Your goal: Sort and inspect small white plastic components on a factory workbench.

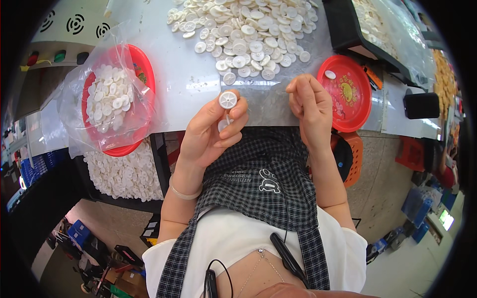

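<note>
My left hand (211, 126) is raised at the table's near edge. Between its thumb and fingertips it grips a white plastic gear (228, 100), toothed rim and spokes turned up. A second white round piece (223, 124) shows lower down, partly hidden by the fingers. To the right, my right hand (312, 107) hovers beside a red plate with its fingers curled closed; whether anything is inside them is hidden. Beyond both hands lies a big heap of white plastic gears (248, 37), its loose near edge a short way from my left fingertips.
The red plate (365, 99) carries one white piece (329, 74). At left, a clear bag of white pieces (109, 97) sits in a red basin (146, 64). Below is a bin of white parts (124, 171). A black box (348, 27) and a dark phone-like object (421, 106) stand at right.
</note>
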### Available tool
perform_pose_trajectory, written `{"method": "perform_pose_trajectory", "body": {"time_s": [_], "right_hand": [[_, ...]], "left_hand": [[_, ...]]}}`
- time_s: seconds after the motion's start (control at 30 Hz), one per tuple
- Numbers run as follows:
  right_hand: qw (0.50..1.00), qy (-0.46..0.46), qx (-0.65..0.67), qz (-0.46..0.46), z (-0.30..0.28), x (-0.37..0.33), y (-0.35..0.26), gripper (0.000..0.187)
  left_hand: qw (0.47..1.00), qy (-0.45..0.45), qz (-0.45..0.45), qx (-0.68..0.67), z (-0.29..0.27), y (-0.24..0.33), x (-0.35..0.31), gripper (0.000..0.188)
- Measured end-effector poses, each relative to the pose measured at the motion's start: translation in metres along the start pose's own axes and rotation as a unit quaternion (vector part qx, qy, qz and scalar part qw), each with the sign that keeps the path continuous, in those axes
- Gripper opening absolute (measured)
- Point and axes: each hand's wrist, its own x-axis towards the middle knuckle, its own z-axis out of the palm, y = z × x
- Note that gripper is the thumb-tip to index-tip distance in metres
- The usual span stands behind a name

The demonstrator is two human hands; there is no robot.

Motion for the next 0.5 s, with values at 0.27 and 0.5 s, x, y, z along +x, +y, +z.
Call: {"method": "perform_pose_trajectory", "body": {"time_s": [0.27,0.5], "right_hand": [[0.883,0.055,-0.425,-0.191,0.010,0.009,-0.010,0.015],[0.832,0.060,-0.497,-0.239,0.013,0.023,0.008,0.022]], "left_hand": [[0.955,0.107,0.141,0.238,0.010,0.014,0.008,0.026],[0.670,0.280,0.240,0.644,0.013,0.023,0.017,0.017]]}}
